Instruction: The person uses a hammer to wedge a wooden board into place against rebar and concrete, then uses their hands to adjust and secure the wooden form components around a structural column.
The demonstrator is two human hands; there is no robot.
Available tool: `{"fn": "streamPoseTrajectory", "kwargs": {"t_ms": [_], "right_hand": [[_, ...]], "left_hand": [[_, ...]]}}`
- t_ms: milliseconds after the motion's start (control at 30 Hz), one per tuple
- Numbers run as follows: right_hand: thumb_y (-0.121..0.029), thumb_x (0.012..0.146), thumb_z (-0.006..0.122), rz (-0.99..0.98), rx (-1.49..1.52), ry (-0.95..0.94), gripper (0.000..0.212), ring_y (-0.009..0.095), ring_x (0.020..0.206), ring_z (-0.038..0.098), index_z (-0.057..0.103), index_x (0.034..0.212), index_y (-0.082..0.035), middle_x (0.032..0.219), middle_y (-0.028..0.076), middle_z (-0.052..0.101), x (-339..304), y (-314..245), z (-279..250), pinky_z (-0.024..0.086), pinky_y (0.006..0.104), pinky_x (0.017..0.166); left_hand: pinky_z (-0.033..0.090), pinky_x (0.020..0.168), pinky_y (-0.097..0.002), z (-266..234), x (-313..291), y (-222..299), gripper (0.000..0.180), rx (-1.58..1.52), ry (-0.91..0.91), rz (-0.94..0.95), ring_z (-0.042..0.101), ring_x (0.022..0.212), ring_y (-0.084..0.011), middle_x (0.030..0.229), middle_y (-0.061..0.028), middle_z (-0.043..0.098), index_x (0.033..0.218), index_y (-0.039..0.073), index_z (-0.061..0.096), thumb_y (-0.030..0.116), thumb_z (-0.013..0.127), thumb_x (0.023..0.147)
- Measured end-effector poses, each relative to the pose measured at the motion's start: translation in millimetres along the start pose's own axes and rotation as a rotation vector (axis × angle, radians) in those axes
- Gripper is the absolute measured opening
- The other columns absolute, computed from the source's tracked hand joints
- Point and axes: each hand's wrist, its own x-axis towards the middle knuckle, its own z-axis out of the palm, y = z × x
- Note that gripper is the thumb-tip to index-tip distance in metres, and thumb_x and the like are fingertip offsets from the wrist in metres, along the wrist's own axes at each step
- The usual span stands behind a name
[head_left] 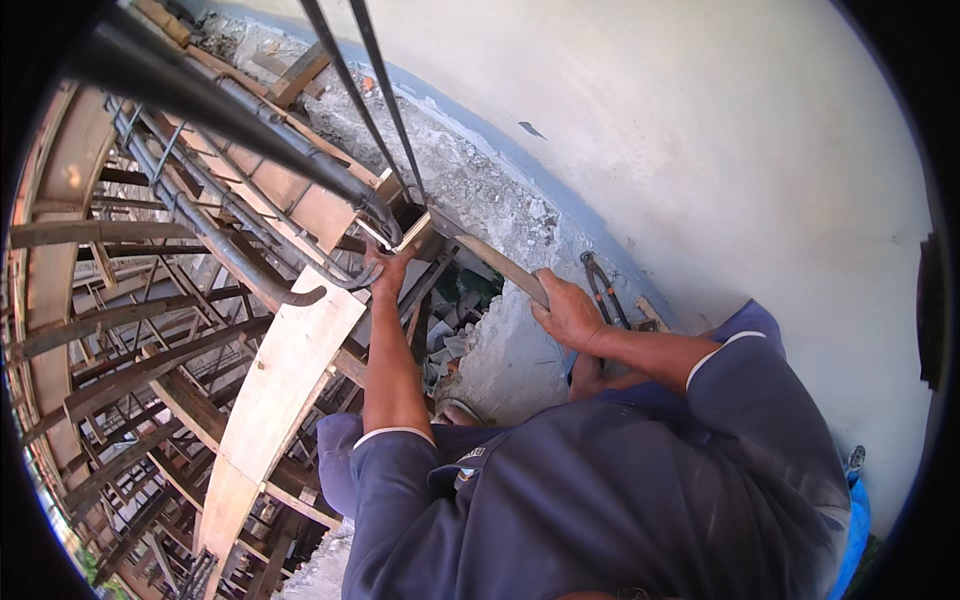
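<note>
Up close, the left hand (pixel 385 268) is curling its fingers around the bent end of a steel stirrup (pixel 372 232) — right at the corner where the thick rebar bundle (pixel 230 120) is meeting two thin vertical bars (pixel 375 90). The right hand (pixel 565 310) is gripping a flat wooden batten (pixel 500 265) with fingers wrapped fully over its edge; the batten is running diagonally from that hand toward the stirrup corner, weathered and grey-brown. No packages, labels or signs are showing anywhere near the hands. A pale plywood form board (pixel 285 370) is lying just below the left hand, curving toward the lower edge of the formwork. A pair of dark-handled cutters (pixel 603 290) is resting on the concrete slab (pixel 700 150), just beside the right hand — apart from it.
</note>
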Motion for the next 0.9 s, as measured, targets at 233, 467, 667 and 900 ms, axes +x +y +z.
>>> {"fn": "streamPoseTrajectory", "kwargs": {"t_ms": [233,467,667,900], "right_hand": [[-0.008,0.084,0.061,-0.155,0.149,0.039,0.047,0.051,0.093,0.064,0.047,0.127,0.003,0.096,0.033,0.065,47,-75,47,0.05,0.0533,0.084],[-0.009,0.087,0.061,-0.165,0.18,0.104,0.044,0.053,0.09,0.064,0.046,0.126,0.004,0.095,0.034,0.065,74,-96,57,0.051,0.0526,0.081],[-0.009,0.088,0.06,-0.139,-0.023,0.036,0.038,0.054,0.087,0.064,0.044,0.119,0.005,0.091,0.036,0.065,94,-71,60,0.051,0.0545,0.077],[-0.009,0.087,0.061,-0.152,0.109,0.144,0.039,0.055,0.089,0.064,0.043,0.117,0.008,0.091,0.039,0.063,100,-87,47,0.051,0.0562,0.079]], "left_hand": [[0.051,0.097,-0.0424,-13,-9,14,0.098,0.118,0.097,-0.054,0.064,0.113,-0.0325,0.123,-0.0193,0.066,0.14,0.0,0.045,0.027,0.094,0.059],[0.051,0.099,-0.0405,-6,-21,35,0.098,0.197,0.08,-0.143,0.062,0.116,-0.0378,0.125,-0.0251,0.063,0.138,-0.004,0.044,0.026,0.092,0.058],[0.052,0.095,-0.0419,-2,-9,21,0.102,0.013,-0.003,-0.083,0.066,0.11,-0.0371,0.117,-0.0238,0.067,0.142,-0.003,0.039,0.03,0.091,0.062],[0.052,0.09,-0.0378,8,-6,16,0.075,-0.009,-0.014,-0.023,0.068,0.1,-0.0297,0.106,-0.018,0.07,0.121,-0.002,0.057,0.029,0.091,0.063]]}}
